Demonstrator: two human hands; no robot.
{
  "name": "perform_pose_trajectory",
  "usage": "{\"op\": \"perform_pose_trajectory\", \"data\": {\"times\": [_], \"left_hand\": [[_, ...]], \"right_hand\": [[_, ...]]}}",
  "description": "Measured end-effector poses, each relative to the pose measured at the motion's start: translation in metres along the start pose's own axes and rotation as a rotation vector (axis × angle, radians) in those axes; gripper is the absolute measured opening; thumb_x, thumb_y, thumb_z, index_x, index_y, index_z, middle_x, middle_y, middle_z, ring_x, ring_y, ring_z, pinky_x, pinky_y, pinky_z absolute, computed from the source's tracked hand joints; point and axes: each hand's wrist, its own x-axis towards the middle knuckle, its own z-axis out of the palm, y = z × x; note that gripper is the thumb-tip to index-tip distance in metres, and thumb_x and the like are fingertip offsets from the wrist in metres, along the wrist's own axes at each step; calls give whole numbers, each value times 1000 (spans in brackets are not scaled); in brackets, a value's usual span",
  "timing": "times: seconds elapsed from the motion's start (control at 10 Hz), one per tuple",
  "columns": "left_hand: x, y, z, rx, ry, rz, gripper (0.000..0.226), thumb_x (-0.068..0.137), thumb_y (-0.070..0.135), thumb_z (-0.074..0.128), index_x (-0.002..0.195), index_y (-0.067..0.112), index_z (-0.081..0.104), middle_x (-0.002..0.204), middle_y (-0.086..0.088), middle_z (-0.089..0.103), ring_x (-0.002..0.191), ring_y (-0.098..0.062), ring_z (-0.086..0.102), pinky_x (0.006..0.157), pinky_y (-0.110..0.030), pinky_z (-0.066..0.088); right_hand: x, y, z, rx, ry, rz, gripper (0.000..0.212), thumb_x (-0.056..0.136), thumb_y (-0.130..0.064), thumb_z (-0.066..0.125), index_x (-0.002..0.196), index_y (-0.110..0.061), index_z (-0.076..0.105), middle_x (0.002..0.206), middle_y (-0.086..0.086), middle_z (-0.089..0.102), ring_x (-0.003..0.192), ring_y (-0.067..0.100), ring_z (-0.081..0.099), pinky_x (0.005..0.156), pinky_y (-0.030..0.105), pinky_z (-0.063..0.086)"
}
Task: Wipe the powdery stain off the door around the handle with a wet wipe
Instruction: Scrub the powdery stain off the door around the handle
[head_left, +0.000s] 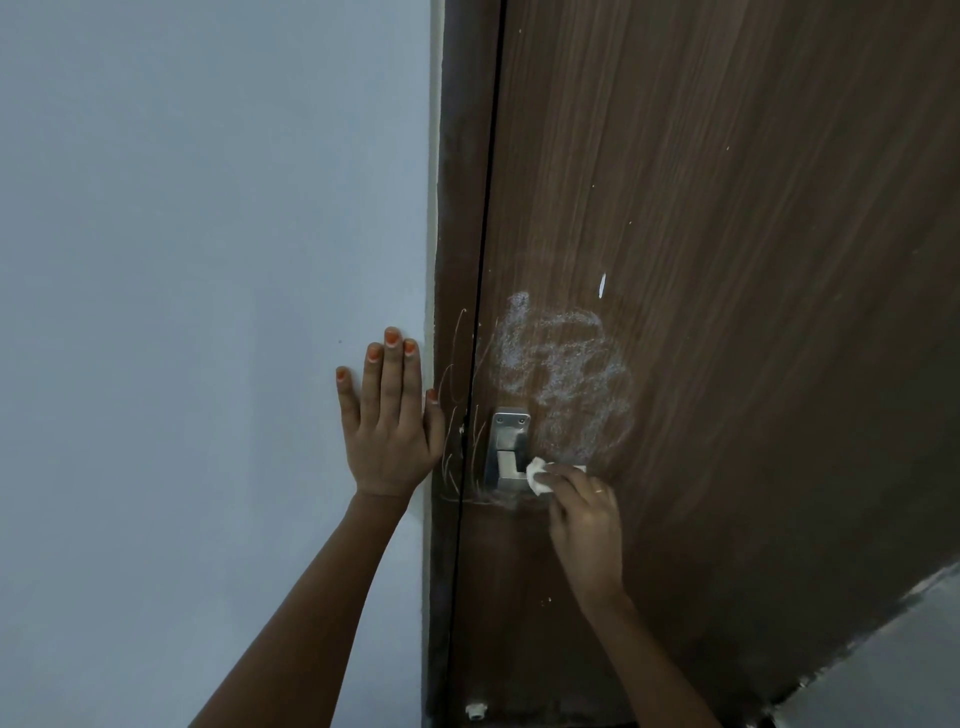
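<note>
So there's one brown wood-grain door (727, 260) here, shut against its frame (457, 208), with one pale wall (208, 208) to the left. One metal handle plate (506, 449) sits near the door's edge, two screws visible at its top. The powdery stain (563, 374) is one big white swirly patch, right above and to the right of the handle, plus a bunch of thin white scratchy lines (460, 415) on the frame side and one small white streak (602, 286) higher up. Two hands in view. The left hand (389, 426) is flat on the wall right beside the frame, all five fingers spread a bit, orange polish on the nails, thumb reaching onto the frame. The right hand (584, 514) is bunched around one crumpled white wet wipe (537, 475), pressing it on the door just at the handle's lower right, below the stain. There's one ring on that hand.
</note>
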Motion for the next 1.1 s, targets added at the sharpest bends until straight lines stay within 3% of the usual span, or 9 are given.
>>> {"op": "perform_pose_trajectory", "data": {"times": [0.2,0.3,0.4,0.5,0.6,0.8,0.9,1.0,1.1], "left_hand": [[0,-1,1,0,-5,3,72,89,23,39,150,10,2,158,-3,-7,145,-18,-3,117,-41,0],[0,0,1,3,-6,4,71,90,24,39,150,10,3,158,-2,-7,145,-18,-2,117,-41,0],[0,-1,1,5,-2,3,72,89,24,40,150,10,3,158,-2,-6,145,-18,-1,117,-41,0],[-1,-1,2,3,2,2,71,90,25,39,150,10,4,158,-2,-6,145,-18,-1,117,-41,0],[-1,-1,2,5,0,7,71,90,24,40,150,10,3,158,-2,-6,145,-18,-2,117,-41,0],[-2,-1,3,19,3,3,73,88,24,41,150,10,4,158,-3,-5,145,-19,-1,117,-42,1],[-2,-1,3,14,-5,5,73,88,24,41,150,10,4,158,-3,-5,145,-19,-1,117,-42,0],[-2,-1,3,7,-5,0,73,88,24,41,150,10,3,158,-2,-6,145,-18,-2,117,-42,0],[-2,-1,3,9,-5,-2,73,88,24,41,150,10,3,158,-2,-6,145,-18,-2,117,-41,0]], "right_hand": [[24,-38,12,195,-74,-4,33,63,17,72,91,-2,72,95,11,70,82,24,68,67,36,59],[37,-42,14,161,13,28,31,69,10,72,98,-1,69,103,15,67,89,26,66,74,34,58],[40,-42,18,26,-47,-35,24,70,0,76,93,-1,71,99,16,66,87,29,64,66,33,59],[32,-43,21,-44,-162,-93,26,57,7,81,80,-5,74,94,10,69,81,25,65,55,28,58],[33,-40,22,-18,-194,9,28,57,13,78,78,-5,73,87,8,69,75,24,65,49,27,56],[45,-33,19,89,-43,104,25,65,16,72,86,1,70,90,15,66,82,30,63,63,34,58],[53,-40,20,45,-13,49,32,61,14,75,88,-2,70,89,12,67,79,29,64,55,30,57],[48,-44,20,-39,-111,-71,41,51,15,79,85,-7,72,85,6,68,73,24,65,42,24,53],[43,-38,17,-111,-214,-110,43,46,14,80,81,-8,73,87,6,68,74,25,65,40,27,53]]}}
